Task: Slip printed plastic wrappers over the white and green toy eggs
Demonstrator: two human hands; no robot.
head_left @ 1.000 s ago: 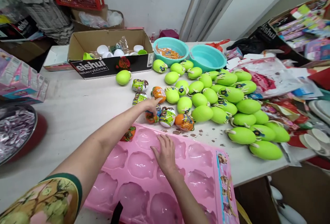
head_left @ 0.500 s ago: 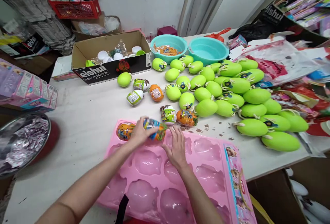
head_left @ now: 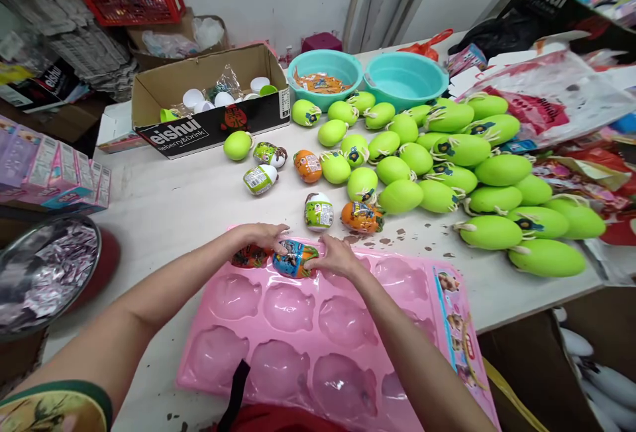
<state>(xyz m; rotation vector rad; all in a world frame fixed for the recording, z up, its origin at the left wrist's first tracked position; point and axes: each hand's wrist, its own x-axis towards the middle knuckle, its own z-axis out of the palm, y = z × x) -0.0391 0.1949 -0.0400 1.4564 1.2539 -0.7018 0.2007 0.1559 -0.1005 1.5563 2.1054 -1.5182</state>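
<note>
You have bright, even light across the table (head_left: 191, 203), with white glare on the glossy pink tray (head_left: 315, 336). Observe wide-angle stretching and softer detail toward your frame edges; below the table's right edge, it is dim.

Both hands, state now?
Left hand: open, thumb at the left end of the blue egg.
Right hand: open, thumb on the egg's right end.
</note>
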